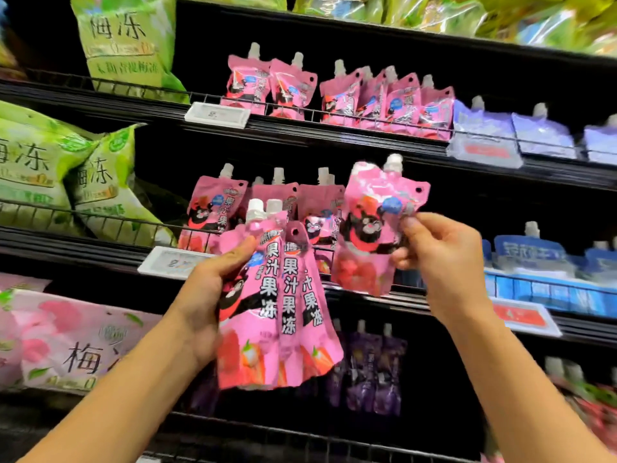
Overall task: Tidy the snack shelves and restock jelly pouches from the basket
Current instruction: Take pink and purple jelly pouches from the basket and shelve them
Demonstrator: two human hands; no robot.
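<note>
My left hand (213,295) grips a fanned stack of pink jelly pouches (277,315) with white caps, held upright in front of the middle shelf. My right hand (434,255) pinches the right edge of a single pink jelly pouch (370,228) and holds it upright at the front rail of the middle shelf (384,297), to the right of a row of the same pink pouches (217,212). More pink pouches (334,91) stand on the shelf above. The basket is out of view.
Blue pouches (531,252) fill the middle shelf to the right, pale lilac ones (510,128) the upper shelf. Purple pouches (374,365) stand on the lower shelf. Large green bags (50,168) and a pink bag (66,339) sit at left. Price tags (217,115) clip to the rails.
</note>
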